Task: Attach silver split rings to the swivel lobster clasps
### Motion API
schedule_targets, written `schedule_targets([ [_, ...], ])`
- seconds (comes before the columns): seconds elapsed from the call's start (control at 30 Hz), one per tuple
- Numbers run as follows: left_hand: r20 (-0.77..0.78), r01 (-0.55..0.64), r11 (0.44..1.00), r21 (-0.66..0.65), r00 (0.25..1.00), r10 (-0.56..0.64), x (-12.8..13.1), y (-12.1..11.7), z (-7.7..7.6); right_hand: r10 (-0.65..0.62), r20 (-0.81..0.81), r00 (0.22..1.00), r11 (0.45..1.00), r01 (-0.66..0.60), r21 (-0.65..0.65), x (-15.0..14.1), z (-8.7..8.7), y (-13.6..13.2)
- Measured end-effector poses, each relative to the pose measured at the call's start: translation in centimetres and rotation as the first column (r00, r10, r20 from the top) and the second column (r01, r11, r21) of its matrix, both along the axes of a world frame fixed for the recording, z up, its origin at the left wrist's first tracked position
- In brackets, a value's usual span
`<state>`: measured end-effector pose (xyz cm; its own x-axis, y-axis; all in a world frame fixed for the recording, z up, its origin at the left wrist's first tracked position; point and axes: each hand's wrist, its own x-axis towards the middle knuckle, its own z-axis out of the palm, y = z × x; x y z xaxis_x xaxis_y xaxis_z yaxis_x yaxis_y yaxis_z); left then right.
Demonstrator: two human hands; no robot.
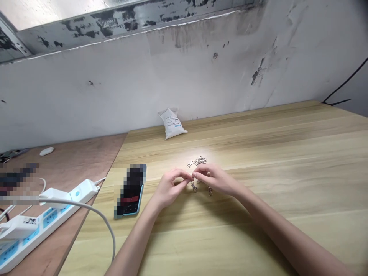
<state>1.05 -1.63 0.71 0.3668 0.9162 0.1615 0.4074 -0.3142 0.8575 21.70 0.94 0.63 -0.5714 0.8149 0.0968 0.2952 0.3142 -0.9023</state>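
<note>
L hand (pixel 172 188) and R hand (pixel 215 179) are held low over the light wood counter (pixel 258 222), close together, w/ fingers (pixel 184 175) pinched: thumb and forefinger tips of both hands are pressed onto a small metal piece (pixel 191 177) — its exact form can't be made out. No fist is made by either hand.

A tangle of silver metal rings (pixel 197 161) is seen on the counter just beyond the fingertips, and a swivel clasp (pixel 194 187) and a second clasp (pixel 210 191) are placed just below the fingertips, partly under the R hand's shadow.

A phone w/ blue case (pixel 130 191), mostly pixelated, is laid left of the L hand. A white sachet (pixel 172 124) is propped against the scuffed wall (pixel 230 65). A white power strip (pixel 50 220) w/ blue sockets is set on a reddish board (pixel 77 161) beside the counter.
</note>
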Motion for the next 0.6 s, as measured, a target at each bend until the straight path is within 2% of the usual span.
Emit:
schedule_targets([
  [0.1,-0.003,0.02,0.999,-0.025,1.0,-0.02,0.11,-0.04,-0.02,0.027,-0.034,0.999,0.996,-0.029,-0.082,-0.07,-0.02,-0.03],
  [0.37,-0.066,-0.003,1.0,0.017,0.998,0.004,-0.05,0.03,-0.26,0.058,-0.042,0.997,0.986,-0.064,-0.155,0.12,-0.61,0.09],
  [0.43,-0.066,-0.021,1.0,0.001,0.998,0.021,-0.15,0.08,-0.21,0.03,-0.048,0.998,0.99,-0.037,-0.14,0.05,-0.67,0.07],
  [0.6,-0.022,-0.043,0.997,-0.06,0.999,0.042,0.01,-0.01,-0.05,-0.084,-0.085,0.993,0.996,0.086,0.026,-0.41,-0.55,-0.12],
])
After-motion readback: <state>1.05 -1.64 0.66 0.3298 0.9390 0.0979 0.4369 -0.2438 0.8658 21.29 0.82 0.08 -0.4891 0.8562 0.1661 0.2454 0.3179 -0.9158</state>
